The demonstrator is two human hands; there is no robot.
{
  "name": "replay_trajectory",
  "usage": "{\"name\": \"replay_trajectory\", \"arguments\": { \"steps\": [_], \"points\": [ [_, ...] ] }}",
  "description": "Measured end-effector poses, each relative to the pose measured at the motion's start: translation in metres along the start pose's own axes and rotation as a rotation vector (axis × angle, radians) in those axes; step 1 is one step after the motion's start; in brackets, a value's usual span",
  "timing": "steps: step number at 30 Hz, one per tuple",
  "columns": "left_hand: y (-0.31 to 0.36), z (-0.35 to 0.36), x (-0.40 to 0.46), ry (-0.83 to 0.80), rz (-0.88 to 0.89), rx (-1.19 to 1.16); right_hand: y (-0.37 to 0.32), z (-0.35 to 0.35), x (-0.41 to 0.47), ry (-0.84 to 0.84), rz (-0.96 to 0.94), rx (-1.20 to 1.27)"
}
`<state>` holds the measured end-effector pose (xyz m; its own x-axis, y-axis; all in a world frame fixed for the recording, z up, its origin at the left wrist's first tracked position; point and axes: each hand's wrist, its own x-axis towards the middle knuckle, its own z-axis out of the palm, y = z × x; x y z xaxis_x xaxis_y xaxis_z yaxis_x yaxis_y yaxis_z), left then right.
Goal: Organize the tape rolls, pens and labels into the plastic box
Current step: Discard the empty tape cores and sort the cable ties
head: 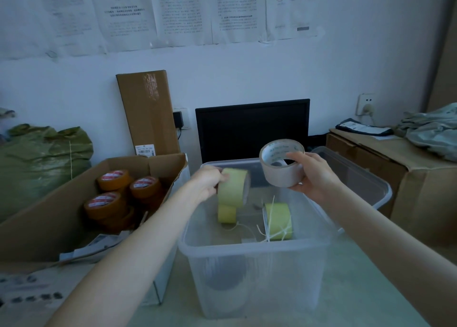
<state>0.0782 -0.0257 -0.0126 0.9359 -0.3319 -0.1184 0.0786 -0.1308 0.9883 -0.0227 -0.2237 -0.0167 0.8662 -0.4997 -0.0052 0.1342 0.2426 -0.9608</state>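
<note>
At the left of the frame, an open brown cardboard box (61,203) holds several rolls of orange-brown packing tape with red-and-white labels (116,193), stacked flat with their holes facing up, and some crumpled paper lies at its near corner. Toward the centre stands a clear, lidless plastic storage box (254,250). On its floor lie two rolls of pale yellow-green tape: a small one (227,213) toward the left and a wider one (278,221) toward the right, the latter on its edge and tied with thin white string. A dark round shape shows dimly through the near wall; what it is cannot be told.

Above the plastic box's left side, the left hand (209,183) grips a large pale yellow-green tape roll (233,187), fingers curled over its upper left rim. This roll stands on edge, its axis running roughly left to right, and hangs below and to the right of the hand, just over the small roll.

To the right of centre, the right hand (312,176) holds a translucent grey-white tape roll (282,163) above the plastic box's far right part. Its fingers are hooked into the core and the palm wraps the outer face. Its hole tilts up toward the camera, and the roll sits left of the palm.
</note>
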Motion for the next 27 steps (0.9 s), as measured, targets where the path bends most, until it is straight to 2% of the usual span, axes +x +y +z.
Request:
{"name": "replay_trajectory", "arguments": {
  "steps": [4, 7, 10, 13, 17, 20, 23, 27],
  "points": [
    [0.014, -0.008, -0.037, 0.028, 0.133, -0.328, -0.007, -0.002, -0.01, -0.001, -0.03, 0.001],
    [0.022, -0.004, -0.074, 0.008, 0.297, -0.415, -0.016, -0.005, -0.029, -0.013, -0.075, 0.021],
    [0.024, 0.01, -0.109, 0.002, 0.433, -0.372, -0.019, -0.018, -0.055, -0.007, -0.146, 0.031],
    [0.021, 0.03, -0.139, 0.061, 0.582, -0.249, -0.017, -0.041, -0.086, 0.036, -0.212, 0.033],
    [0.011, 0.063, -0.173, 0.057, 0.703, -0.16, -0.012, -0.079, -0.128, 0.159, -0.247, 0.08],
    [0.001, 0.091, -0.19, -0.042, 0.718, -0.107, -0.003, -0.108, -0.157, 0.256, -0.261, 0.105],
    [-0.013, 0.121, -0.201, -0.201, 0.643, -0.096, 0.01, -0.138, -0.187, 0.35, -0.237, 0.12],
    [-0.041, 0.162, -0.212, -0.315, 0.546, -0.037, 0.032, -0.178, -0.233, 0.492, -0.195, 0.128]
  ]
}}
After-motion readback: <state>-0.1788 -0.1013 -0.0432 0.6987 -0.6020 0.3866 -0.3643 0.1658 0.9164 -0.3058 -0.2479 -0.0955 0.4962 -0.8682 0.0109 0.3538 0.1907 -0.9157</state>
